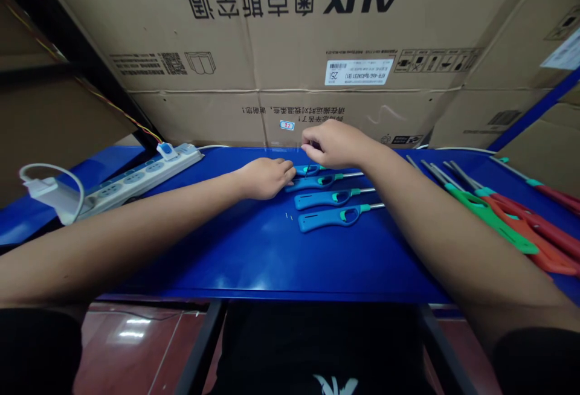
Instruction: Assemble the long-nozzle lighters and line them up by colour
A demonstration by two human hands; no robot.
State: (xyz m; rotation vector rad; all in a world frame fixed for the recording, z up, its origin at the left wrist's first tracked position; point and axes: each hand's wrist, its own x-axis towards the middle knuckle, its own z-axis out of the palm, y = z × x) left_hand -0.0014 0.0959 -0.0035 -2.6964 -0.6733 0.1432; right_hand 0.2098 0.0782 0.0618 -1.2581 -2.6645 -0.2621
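Note:
Several blue gas lighters with turquoise triggers and metal tubes lie in a row on the blue tabletop [217, 250], tubes to the right. My left hand [267, 178] holds the handle end of the farthest blue lighter [309, 170], its fingers bent and close together. Just above that lighter is my right hand [333, 143], closed in a pinch; a thin dark thing seems to stick down from its fingers, too small to name. Nearer to me lie a second lighter [312, 183], a third [322, 199] and the nearest one [324, 220]. Two tiny pale slivers [289, 217] sit left of them.
A green lighter [498, 217], an orange lighter [539, 241] and red lighters [550, 232] are bunched at the right. On the left runs a white power strip [136, 179] with a plugged-in white adapter [54, 194]. A big cardboard sheet [281, 44] stands behind the tabletop.

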